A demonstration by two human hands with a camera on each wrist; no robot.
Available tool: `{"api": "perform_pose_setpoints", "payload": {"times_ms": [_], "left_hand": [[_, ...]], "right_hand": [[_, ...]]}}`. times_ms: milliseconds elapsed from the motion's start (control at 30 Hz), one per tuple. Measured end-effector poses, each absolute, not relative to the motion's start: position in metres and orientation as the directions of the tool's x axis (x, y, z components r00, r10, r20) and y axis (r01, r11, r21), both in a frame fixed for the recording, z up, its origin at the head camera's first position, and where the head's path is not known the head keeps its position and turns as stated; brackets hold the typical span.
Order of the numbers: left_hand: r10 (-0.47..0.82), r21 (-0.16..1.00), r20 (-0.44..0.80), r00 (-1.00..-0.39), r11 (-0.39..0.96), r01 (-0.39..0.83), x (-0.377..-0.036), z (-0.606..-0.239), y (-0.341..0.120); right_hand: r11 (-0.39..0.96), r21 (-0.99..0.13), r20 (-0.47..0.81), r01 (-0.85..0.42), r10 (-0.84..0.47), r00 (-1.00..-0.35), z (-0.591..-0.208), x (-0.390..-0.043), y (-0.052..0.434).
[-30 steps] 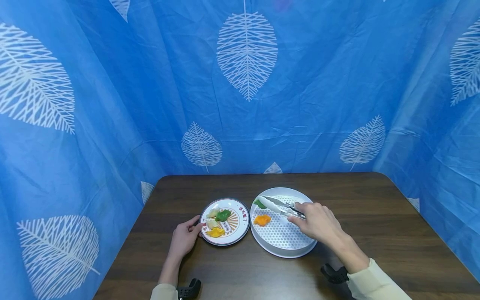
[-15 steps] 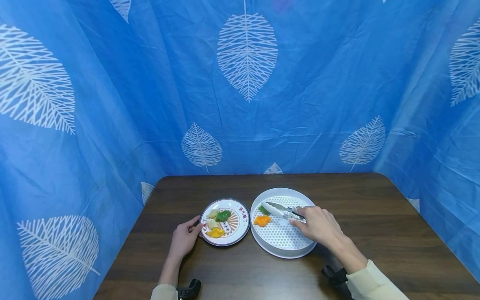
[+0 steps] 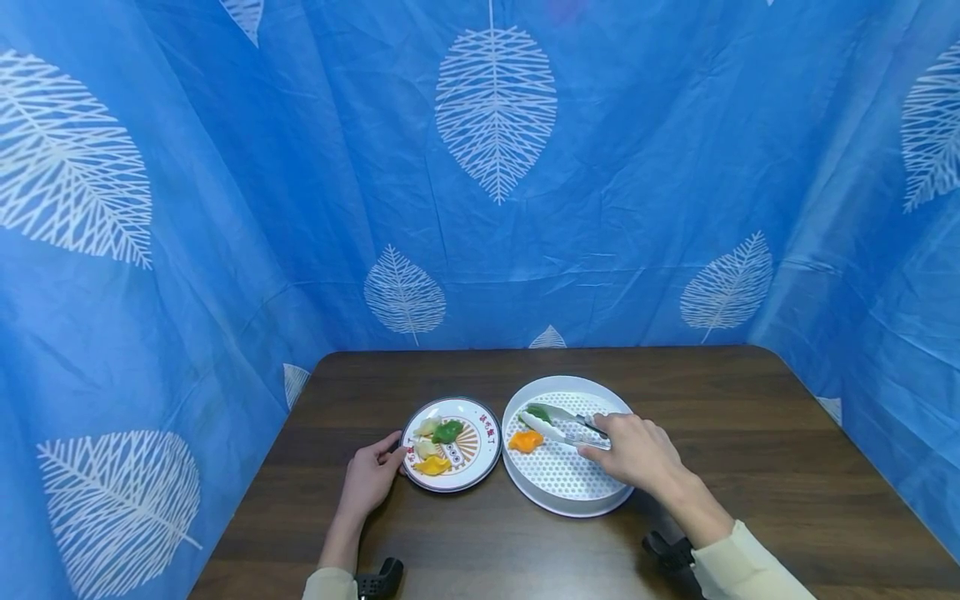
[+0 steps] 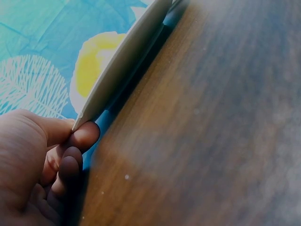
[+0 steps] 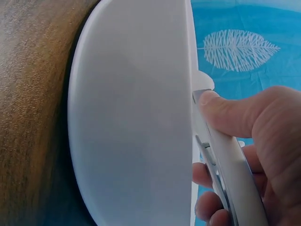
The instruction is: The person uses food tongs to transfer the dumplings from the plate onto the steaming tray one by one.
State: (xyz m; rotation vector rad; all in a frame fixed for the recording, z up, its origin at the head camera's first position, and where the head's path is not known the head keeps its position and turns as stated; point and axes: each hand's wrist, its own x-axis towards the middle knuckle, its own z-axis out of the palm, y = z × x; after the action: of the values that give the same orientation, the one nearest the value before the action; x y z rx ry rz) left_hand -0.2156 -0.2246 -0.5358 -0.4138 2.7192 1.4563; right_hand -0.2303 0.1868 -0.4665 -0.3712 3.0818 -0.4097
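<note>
My right hand (image 3: pixel 603 440) grips metal tongs (image 3: pixel 564 422) over a white perforated tray (image 3: pixel 570 505). The two tong arms are spread on either side of a green dumpling (image 3: pixel 538 412) in the tray's far left part. An orange dumpling (image 3: pixel 525 440) lies just in front of it. My left hand (image 3: pixel 388 461) pinches the near-left rim of a small patterned plate (image 3: pixel 491 454), which holds a green dumpling (image 3: pixel 447 431), a yellow one (image 3: pixel 432 466) and pale ones. The left wrist view shows fingertips (image 4: pixel 83 135) under the plate rim (image 4: pixel 127 56). In the right wrist view my thumb (image 5: pixel 235 109) presses the tong handle (image 5: pixel 230 162).
Plate and tray sit side by side on a dark wooden table (image 3: pixel 750 433), with bare wood to the right and behind. A blue leaf-print curtain (image 3: pixel 495 167) closes in the back and both sides. The tray wall (image 5: pixel 131 117) fills the right wrist view.
The tongs have swung slightly toward me and spread; their arms now straddle the green dumpling, which has shifted a little rightward in the tray. The left hand has stayed on the plate.
</note>
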Motion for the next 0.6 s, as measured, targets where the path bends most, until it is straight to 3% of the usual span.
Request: {"api": "perform_pose_setpoints", "payload": {"times_ms": [600], "left_hand": [[-0.225, 0.813, -0.148, -0.963, 0.527, -0.248, -0.216, -0.537, -0.225]], "right_hand": [[0.913, -0.302, 0.1, -0.275, -0.256, -0.961, -0.456, -0.222, 0.182]]}}
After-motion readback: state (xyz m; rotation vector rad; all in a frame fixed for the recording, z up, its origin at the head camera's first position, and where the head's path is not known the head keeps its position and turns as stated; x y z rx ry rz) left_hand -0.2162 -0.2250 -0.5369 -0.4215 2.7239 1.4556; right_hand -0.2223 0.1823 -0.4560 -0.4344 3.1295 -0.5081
